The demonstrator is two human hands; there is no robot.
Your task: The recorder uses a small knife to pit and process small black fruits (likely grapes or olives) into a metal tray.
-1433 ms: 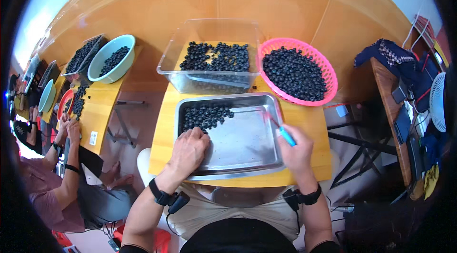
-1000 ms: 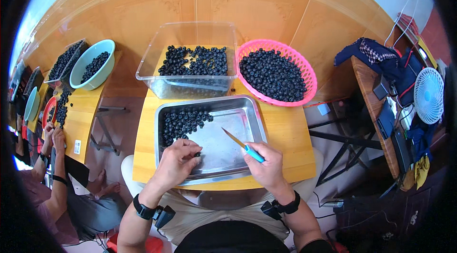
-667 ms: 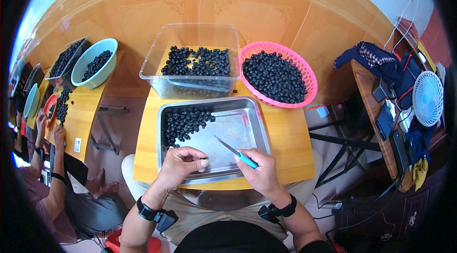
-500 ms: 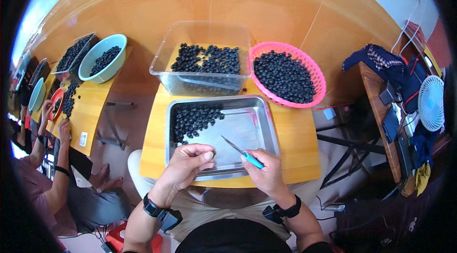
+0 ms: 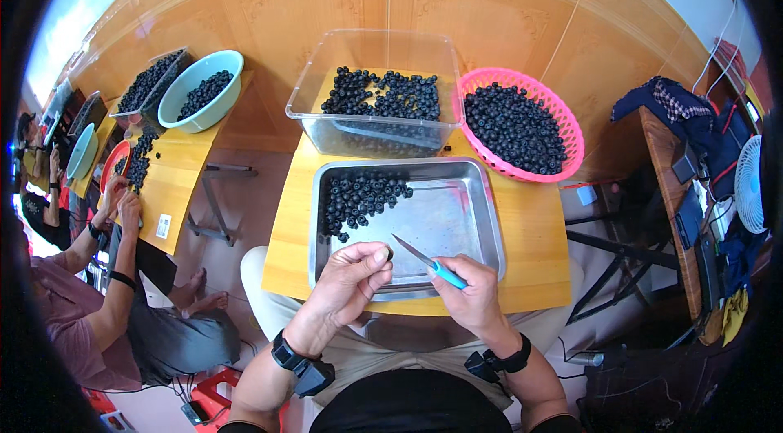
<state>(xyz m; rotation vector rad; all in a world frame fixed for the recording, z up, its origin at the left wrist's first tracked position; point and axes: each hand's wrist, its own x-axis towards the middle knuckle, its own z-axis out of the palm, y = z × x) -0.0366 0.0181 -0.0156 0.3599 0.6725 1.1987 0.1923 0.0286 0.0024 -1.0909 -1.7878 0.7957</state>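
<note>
Over the near edge of a steel tray (image 5: 496,221), my left hand (image 5: 351,278) pinches a dark blueberry (image 5: 389,254) between thumb and fingertips. My right hand (image 5: 473,296) grips a small knife (image 5: 449,274) by its turquoise handle. The blade points up and left toward the pinched berry, slightly apart from it. In the tray's far left corner lies a heap of blueberries (image 5: 359,201); bare metal shows over the rest. Part of the pinched berry is hidden by my fingers.
Behind the tray stand a clear plastic bin (image 5: 371,139) and a pink basket (image 5: 577,135), both with berries, on the wooden table (image 5: 534,262). At left, a co-worker (image 5: 90,302) sits by a table with a light-blue bowl (image 5: 175,107). A cluttered side table (image 5: 661,172) stands right.
The whole scene has shifted right in the picture as my head turned. The berry shows more plainly at my left fingertips. The knife stays in my right hand.
</note>
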